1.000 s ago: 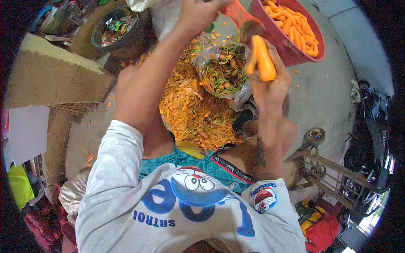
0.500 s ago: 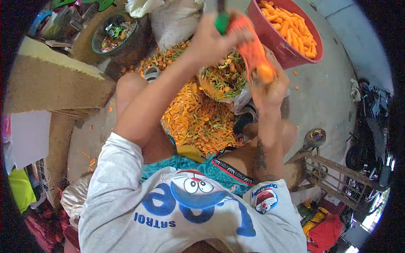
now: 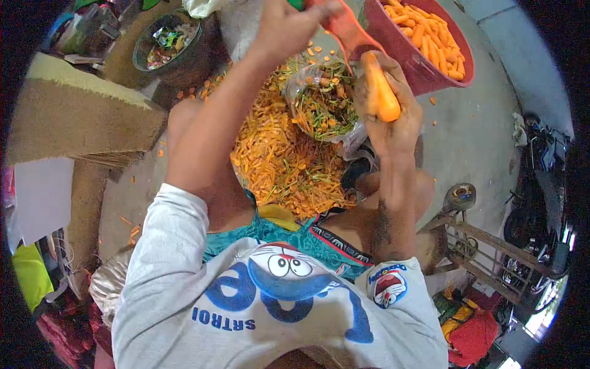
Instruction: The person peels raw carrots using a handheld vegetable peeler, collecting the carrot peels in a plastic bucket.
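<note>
The right hand's grip (image 3: 402, 104) is closed around an orange carrot (image 3: 385, 98), while the left hand (image 3: 289, 27) grasps an orange-red tool (image 3: 351, 32) near its upper end. Peelings (image 3: 264, 150) lie below, and a red tub (image 3: 413, 72) of carrots stands just beside.

Smooth plastic tub (image 3: 401, 54), matt floor (image 3: 461, 144)
</note>
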Tool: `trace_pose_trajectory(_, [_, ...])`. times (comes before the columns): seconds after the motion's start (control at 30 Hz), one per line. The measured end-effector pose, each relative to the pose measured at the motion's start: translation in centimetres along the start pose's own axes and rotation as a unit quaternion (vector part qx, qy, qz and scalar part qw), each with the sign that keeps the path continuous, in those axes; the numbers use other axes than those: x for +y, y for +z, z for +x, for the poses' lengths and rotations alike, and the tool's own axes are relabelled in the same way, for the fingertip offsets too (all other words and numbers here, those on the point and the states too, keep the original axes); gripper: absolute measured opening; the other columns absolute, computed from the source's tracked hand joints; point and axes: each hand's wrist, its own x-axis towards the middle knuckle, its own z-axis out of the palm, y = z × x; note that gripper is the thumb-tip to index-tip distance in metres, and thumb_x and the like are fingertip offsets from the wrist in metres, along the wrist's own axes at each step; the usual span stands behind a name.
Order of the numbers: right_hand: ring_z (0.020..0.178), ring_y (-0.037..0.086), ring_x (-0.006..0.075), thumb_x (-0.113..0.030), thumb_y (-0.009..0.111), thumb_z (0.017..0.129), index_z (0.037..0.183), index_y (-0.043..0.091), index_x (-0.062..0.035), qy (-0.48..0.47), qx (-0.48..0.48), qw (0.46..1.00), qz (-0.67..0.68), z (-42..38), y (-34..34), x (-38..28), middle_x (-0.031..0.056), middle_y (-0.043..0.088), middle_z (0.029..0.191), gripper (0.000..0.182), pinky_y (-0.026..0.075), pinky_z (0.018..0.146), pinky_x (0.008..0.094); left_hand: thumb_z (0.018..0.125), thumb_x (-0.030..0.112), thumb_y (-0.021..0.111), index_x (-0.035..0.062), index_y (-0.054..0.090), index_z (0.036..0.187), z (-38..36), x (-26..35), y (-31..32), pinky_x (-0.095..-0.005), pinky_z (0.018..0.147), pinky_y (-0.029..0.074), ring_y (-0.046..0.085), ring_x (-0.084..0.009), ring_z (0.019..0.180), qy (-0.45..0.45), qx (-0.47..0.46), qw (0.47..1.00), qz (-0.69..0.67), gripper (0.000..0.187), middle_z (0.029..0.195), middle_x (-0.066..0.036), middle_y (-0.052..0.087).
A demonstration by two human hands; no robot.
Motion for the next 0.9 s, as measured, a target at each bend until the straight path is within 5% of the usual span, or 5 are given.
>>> trace_pose_trajectory(0.23, [0.073,0.059,0.0141,-0.027,0.051,0.101,0.132,0.053,-0.0002,-0.016,0.046,0.999,0.001,0.6,1.2,0.2,0.0072,0.064,0.103,0.041,0.047,0.063,0.0274,0.089,0.022,0.08,0.0041,0.067,0.097,-3.2,0.5,3.5,-0.0279,0.065,0.053,0.065,-0.0113,0.074,0.153,-0.041,0.987,0.037,0.024,0.088,0.0,0.069])
trace_pose_trajectory(0.5, [0.091,0.065,0.0192,-0.023,0.049,0.103,0.134,0.053,-0.002,0.065,-0.15,0.982,0.093,0.9,-1.8,0.2,0.0091,0.065,0.11,0.038,0.055,0.075,0.0297,0.099,0.014,0.069,0.0029,0.06,0.1,-2.6,-0.7,2.4,-0.0306,0.067,0.054,0.064,-0.0128,0.077,-0.047,0.083,0.988,-0.121,0.014,0.087,-0.003,0.064])
trace_pose_trajectory(0.6, [0.077,0.055,0.015,-0.023,0.05,0.103,0.135,0.053,-0.0026,0.005,0.07,0.997,-0.036,0.6,0.6,0.3,0.007,0.062,0.102,0.039,0.045,0.062,0.0242,0.098,0.018,0.069,0.0026,0.062,0.1,-2.9,0.6,2.8,-0.0299,0.068,0.053,0.063,-0.0117,0.079,0.017,0.01,0.999,-0.051,0.018,0.088,-0.002,0.064])
trace_pose_trajectory(0.8, [0.094,0.066,0.0172,-0.022,0.05,0.101,0.135,0.053,-0.0009,0.07,-0.176,0.977,0.101,1.4,-2.9,0.3,0.0097,0.065,0.114,0.04,0.055,0.07,0.028,0.097,0.017,0.071,0.0021,0.062,0.096,-0.7,-1.6,0.1,-0.0275,0.063,0.051,0.063,-0.0115,0.071,-0.012,0.105,0.991,-0.077,0.017,0.083,-0.002,0.065])
trace_pose_trajectory(0.9, [0.105,0.067,0.0211,-0.022,0.051,0.101,0.135,0.052,0.0007,0.015,-0.015,0.997,0.073,0.5,-0.5,0.3,0.0123,0.065,0.12,0.042,0.058,0.084,0.0335,0.096,0.017,0.072,0.0014,0.062,0.096,-4.4,2.8,3.2,-0.0288,0.064,0.051,0.063,-0.0121,0.073,0.076,-0.035,0.996,0.013,0.018,0.082,-0.003,0.064])
